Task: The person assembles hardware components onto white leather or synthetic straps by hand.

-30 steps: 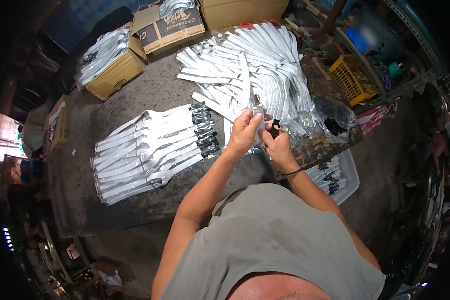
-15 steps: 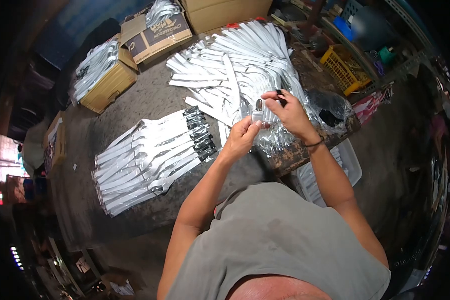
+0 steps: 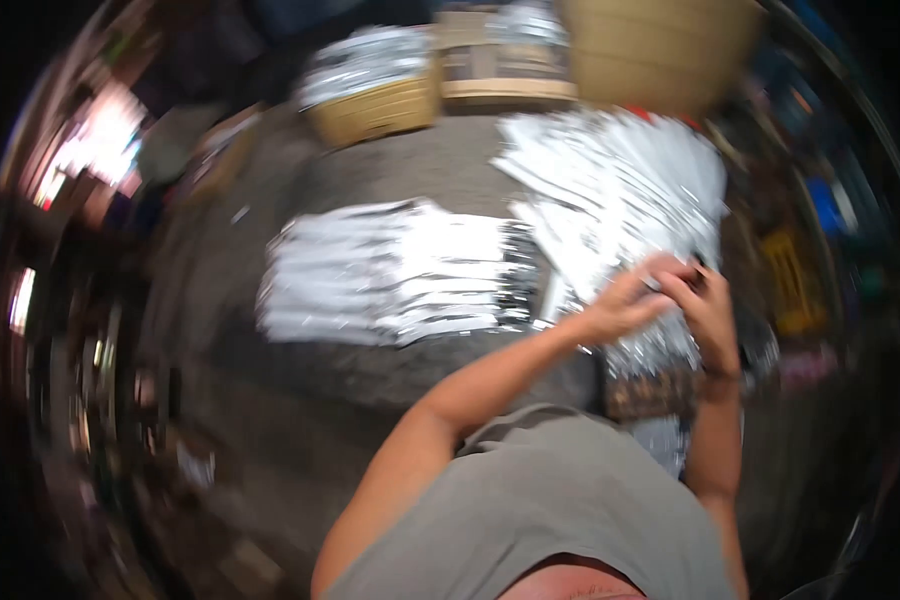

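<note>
My left hand (image 3: 625,302) is closed, its fingers pinching the end of a white strap; a small silvery bit (image 3: 651,283) shows at the fingertips. Against it is my right hand (image 3: 708,315), closed on a small black piece (image 3: 698,262), whose exact kind the blur hides. Both hands are over the near end of a large fanned heap of white straps (image 3: 610,180) with shiny plastic wrapping. To the left lies a neat row of white straps (image 3: 370,275), with black fittings (image 3: 516,275) at their right ends.
A yellowish carton (image 3: 375,118) full of wrapped straps and an open carton (image 3: 505,88) stand at the back of the dark table (image 3: 240,370). A tall carton (image 3: 660,55) is behind the heap. At right is a yellow basket (image 3: 792,280).
My view has swung, so the table appears shifted right and turned. My hands, apart before with the strap's metal end between them, are now together, the fingers touching.
</note>
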### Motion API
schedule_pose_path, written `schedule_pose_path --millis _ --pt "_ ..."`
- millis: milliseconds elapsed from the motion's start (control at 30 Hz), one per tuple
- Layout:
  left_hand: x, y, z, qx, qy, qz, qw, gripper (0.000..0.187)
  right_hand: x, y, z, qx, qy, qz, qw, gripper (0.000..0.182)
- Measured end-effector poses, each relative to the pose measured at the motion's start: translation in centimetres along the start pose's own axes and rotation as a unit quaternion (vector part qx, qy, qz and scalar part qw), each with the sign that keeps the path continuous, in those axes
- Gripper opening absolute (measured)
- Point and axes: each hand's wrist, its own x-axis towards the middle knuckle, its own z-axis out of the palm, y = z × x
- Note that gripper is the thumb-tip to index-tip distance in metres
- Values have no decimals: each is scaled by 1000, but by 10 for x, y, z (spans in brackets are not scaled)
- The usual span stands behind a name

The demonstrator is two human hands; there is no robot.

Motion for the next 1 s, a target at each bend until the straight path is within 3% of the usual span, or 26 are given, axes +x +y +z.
schedule_pose_path --millis 33,67,167,233,300,400,433,467,533,567,600,633,733,800,867,933,1000 --pt "5 31 2 -158 11 -118 980 44 3 -8 2 22 -28 76 996 15" --pt "2 33 1 -133 29 -135 981 44 6 -6 7 1 -18 15 1000 15" --pt "-14 45 -7 -52 89 -124 987 39 26 6 7 -40 -110 12 993 17" --pt "-25 31 -10 -36 161 -127 978 17 43 2 15 -97 -120 -24 988 18" --pt "-37 25 -14 -53 213 -142 965 18 84 33 10 -123 -64 -120 983 18" --pt "-45 23 -14 -64 267 -162 948 21 107 -43 48 -226 -122 -305 917 16" --pt "-46 21 -11 -54 281 -158 945 20 88 -86 81 -204 -181 -305 912 15" --pt "-48 28 -8 -44 278 -160 946 21 67 -126 107 -198 -268 -247 910 14" --pt "-46 -5 -3 55 292 -104 949 20 5 -190 157 -138 -348 -414 830 33" --pt "-45 -13 -2 142 288 -49 946 20 -18 -211 181 -112 -378 -507 766 21" --pt "-42 -22 1 179 286 -28 941 20 -38 -229 203 -83 -401 -592 694 25" --pt "-47 -15 3 192 292 -33 936 19 -57 -242 215 -56 -416 -669 614 41" --pt "-53 -2 1 134 319 -86 934 19 -120 -273 219 -28 -430 -723 539 24" --pt "-60 4 -5 99 342 -111 928 20 -147 -287 217 -18 -435 -752 496 29" --pt "-66 4 -9 65 354 -132 924 20 -136 -263 232 34 -331 -788 518 38" --pt "-68 -1 -8 31 353 -150 923 21 -96 -242 214 -63 -276 -804 523 40" --pt "-68 -8 -12 2 349 -170 921 22 -44 -205 174 -161 -343 -608 698 37"
